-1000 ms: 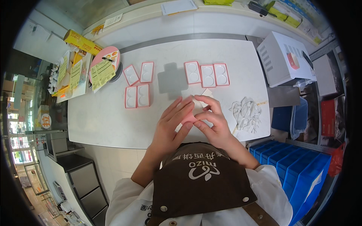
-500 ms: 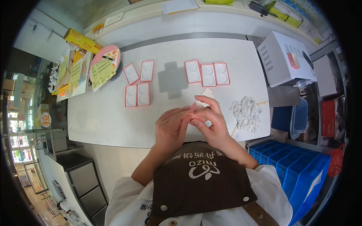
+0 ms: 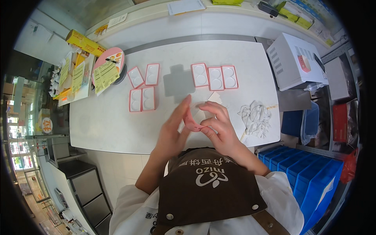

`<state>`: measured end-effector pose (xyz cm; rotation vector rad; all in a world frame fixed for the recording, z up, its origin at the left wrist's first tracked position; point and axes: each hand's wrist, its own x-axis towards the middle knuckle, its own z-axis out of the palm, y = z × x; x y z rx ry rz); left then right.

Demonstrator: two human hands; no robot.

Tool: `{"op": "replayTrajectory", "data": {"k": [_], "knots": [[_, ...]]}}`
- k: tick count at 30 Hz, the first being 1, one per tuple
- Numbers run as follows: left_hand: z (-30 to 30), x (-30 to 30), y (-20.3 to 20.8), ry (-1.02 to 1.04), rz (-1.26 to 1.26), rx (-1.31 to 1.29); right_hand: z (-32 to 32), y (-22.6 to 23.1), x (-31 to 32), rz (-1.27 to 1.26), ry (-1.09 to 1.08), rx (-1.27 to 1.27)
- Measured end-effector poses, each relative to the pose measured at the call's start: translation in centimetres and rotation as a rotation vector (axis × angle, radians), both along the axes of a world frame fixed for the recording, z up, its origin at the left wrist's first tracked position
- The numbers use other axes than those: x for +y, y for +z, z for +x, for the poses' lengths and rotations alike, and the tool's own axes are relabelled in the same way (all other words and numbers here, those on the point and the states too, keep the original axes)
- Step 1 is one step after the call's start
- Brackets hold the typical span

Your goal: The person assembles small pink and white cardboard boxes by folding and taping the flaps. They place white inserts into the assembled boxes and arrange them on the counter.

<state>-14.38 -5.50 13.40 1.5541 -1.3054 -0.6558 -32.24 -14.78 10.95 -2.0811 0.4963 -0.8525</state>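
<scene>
A curved pink cardboard piece is between my hands, above the near edge of the white table. My left hand, slightly blurred, presses its long straight fingers along the piece's left side, with the thumb lower down. My right hand pinches the right end between thumb and bent fingers. Beyond the right fingers a pale angular card shows; whether it joins the pink piece I cannot tell. Farther off lie pink-edged boxes with white two-ring inserts, several at the left and three at the right.
A grey cross-shaped flat sheet lies between the box groups. At the table's right is a crumpled white cloth; at the left, a pink turntable with papers. A white appliance stands back right, blue bins near right.
My left hand has turned more upright and moved away from the right fingertips, showing the pink piece bent into a curve. My right hand keeps its pinch in nearly the same place.
</scene>
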Motion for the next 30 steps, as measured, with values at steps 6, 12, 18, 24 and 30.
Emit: {"op": "replayTrajectory", "data": {"k": [6, 12, 18, 24, 30], "knots": [[-0.6, -0.2, -0.5, -0.211, 0.055, -0.133, 0.2, 0.1, 0.1, -0.014, -0.078, 0.017], [0.5, -0.1, -1.4, -0.184, 0.071, 0.098, 0.4, 0.7, -0.2, 0.048, -0.101, 0.052], [2.6, 0.1, -1.1, -0.18, 0.173, 0.512, -1.5, 0.1, -1.1, 0.262, 0.05, 0.009], [0.6, -0.3, -3.7, -0.367, 0.171, 0.555, -0.9, 0.9, -1.1, 0.272, 0.319, -0.112], [-1.6, -1.4, -5.5, -0.441, 0.279, 0.692, -2.5, 0.8, -2.0, 0.285, 0.287, -0.094]]}}
